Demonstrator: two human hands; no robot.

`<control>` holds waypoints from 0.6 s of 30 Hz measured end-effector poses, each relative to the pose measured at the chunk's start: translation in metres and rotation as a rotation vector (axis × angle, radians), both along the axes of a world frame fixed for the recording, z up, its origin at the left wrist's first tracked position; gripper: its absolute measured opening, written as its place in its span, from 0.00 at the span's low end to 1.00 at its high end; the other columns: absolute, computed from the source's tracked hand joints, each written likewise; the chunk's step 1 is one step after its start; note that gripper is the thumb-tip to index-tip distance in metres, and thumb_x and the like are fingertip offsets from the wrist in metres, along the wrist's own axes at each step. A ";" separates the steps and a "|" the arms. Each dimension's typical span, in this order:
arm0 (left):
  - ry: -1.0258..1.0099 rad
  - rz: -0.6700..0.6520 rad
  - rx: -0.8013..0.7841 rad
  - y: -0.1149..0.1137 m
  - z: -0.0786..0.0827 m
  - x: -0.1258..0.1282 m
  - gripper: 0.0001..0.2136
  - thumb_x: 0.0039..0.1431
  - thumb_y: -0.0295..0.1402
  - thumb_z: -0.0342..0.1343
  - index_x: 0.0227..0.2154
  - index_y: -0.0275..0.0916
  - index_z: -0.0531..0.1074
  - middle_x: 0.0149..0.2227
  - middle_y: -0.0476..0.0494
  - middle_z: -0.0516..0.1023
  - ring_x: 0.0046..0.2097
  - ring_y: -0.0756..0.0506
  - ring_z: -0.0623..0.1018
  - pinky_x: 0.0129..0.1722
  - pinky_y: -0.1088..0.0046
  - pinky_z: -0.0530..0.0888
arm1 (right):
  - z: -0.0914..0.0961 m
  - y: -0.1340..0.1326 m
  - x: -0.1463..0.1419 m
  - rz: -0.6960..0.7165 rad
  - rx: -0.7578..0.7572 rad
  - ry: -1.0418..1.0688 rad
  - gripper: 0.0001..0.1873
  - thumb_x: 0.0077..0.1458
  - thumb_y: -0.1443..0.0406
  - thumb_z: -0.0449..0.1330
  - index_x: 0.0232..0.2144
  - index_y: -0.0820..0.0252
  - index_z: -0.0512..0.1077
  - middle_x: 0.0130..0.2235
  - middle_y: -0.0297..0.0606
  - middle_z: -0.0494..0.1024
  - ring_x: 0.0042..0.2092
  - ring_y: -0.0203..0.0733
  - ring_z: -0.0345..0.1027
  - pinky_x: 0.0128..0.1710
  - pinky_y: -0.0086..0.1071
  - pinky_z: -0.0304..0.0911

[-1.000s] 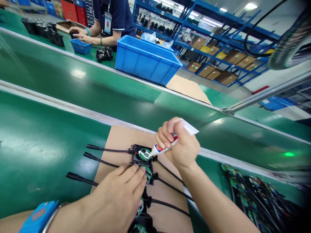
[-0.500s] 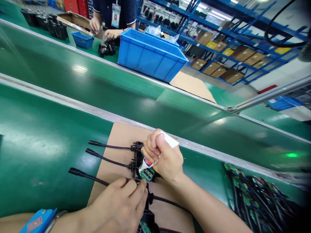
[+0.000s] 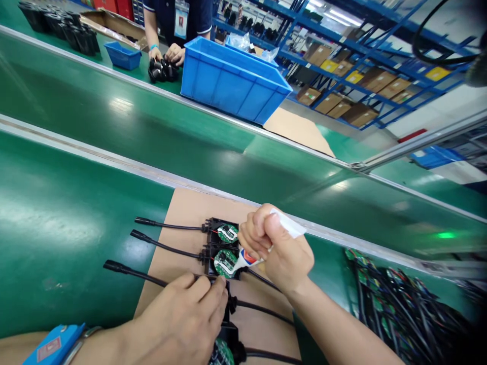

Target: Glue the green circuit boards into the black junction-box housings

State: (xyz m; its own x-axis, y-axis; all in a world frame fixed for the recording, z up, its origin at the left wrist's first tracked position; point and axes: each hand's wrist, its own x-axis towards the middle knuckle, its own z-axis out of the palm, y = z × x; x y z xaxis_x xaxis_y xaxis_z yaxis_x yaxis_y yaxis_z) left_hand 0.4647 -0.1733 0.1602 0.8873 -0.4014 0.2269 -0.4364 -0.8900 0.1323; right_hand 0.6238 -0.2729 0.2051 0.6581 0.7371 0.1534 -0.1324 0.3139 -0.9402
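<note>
My right hand (image 3: 279, 248) is closed round a small white glue tube (image 3: 251, 257) whose nozzle touches the round green circuit board (image 3: 225, 262) in the second black housing of a row. Another black housing with a green board (image 3: 227, 232) lies just beyond it. My left hand (image 3: 182, 317), fingers curled, presses down on a third black housing and its cable near the bottom edge. Black cables (image 3: 167, 225) run left and right from the housings. All lie on a brown cardboard sheet (image 3: 190, 210). A blue wrist strap (image 3: 49, 344) is on my left arm.
A heap of wired green boards (image 3: 399, 309) lies at the right. Beyond the green conveyor belt (image 3: 152, 132) stands a big blue bin (image 3: 232, 83). Another person's hands (image 3: 167, 50) handle black parts next to a small blue tray (image 3: 122, 55). Blue shelving holds cardboard boxes (image 3: 342, 101).
My right hand has moved the glue tube from the farthest housing to the second one, nearer to me. My left hand has slid back toward me. The other person's hands have moved to the black parts.
</note>
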 end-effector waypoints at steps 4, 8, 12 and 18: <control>0.000 0.007 0.012 0.000 0.001 0.000 0.19 0.63 0.32 0.47 0.53 0.31 0.69 0.53 0.38 0.74 0.37 0.44 0.70 0.34 0.67 0.64 | -0.002 0.003 0.004 -0.030 0.011 -0.001 0.19 0.62 0.56 0.53 0.23 0.59 0.62 0.18 0.25 0.49 0.17 0.28 0.41 0.16 0.24 0.42; 0.033 0.001 0.013 -0.001 0.001 -0.001 0.19 0.63 0.33 0.47 0.54 0.31 0.68 0.53 0.37 0.74 0.36 0.44 0.70 0.35 0.67 0.64 | -0.005 0.008 0.003 -0.030 0.014 0.007 0.19 0.62 0.55 0.54 0.23 0.59 0.62 0.18 0.25 0.51 0.17 0.28 0.41 0.16 0.24 0.42; 0.062 0.012 0.012 -0.001 0.007 -0.001 0.19 0.63 0.33 0.48 0.54 0.31 0.69 0.54 0.38 0.74 0.38 0.44 0.71 0.37 0.67 0.65 | -0.010 0.012 0.003 -0.040 0.029 -0.017 0.18 0.62 0.56 0.53 0.23 0.59 0.63 0.18 0.25 0.51 0.17 0.28 0.42 0.16 0.24 0.43; 0.093 -0.034 0.012 0.002 0.024 -0.003 0.21 0.64 0.36 0.47 0.55 0.28 0.67 0.55 0.33 0.72 0.42 0.42 0.72 0.39 0.65 0.65 | 0.006 0.003 0.002 -0.096 0.044 -0.083 0.18 0.61 0.56 0.56 0.22 0.59 0.63 0.18 0.25 0.52 0.17 0.29 0.45 0.16 0.26 0.46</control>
State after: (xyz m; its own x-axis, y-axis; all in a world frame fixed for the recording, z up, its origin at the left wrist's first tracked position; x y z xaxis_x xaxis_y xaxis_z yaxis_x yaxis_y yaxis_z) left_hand 0.4612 -0.1709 0.1847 0.8900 -0.4342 0.1393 -0.4531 -0.8765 0.1627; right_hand 0.6255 -0.2704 0.2109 0.7089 0.6627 0.2413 -0.0217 0.3625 -0.9317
